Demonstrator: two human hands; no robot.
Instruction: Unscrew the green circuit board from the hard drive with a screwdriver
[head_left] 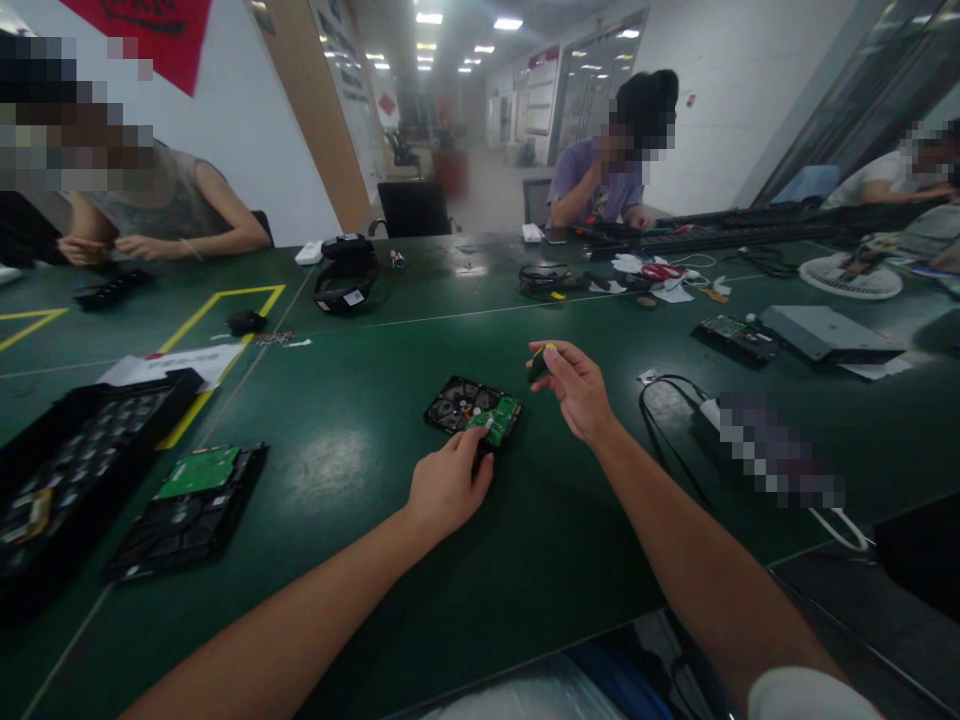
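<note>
A black hard drive [459, 402] lies on the green table [360, 470] in front of me, with a small green circuit board [496, 420] on its near right corner. My left hand [448, 485] is closed at the drive's near edge, fingertips pinching it by the circuit board. My right hand [574, 388] is raised just right of the drive, fingers curled round a small dark tool with a yellow tip [541, 358].
A second hard drive with a green board [191, 505] and a black tray [71, 470] sit at the left. Cables [667, 425] and a power strip lie at the right. Other people sit round the far side, among headsets, tools and a white fan [851, 275].
</note>
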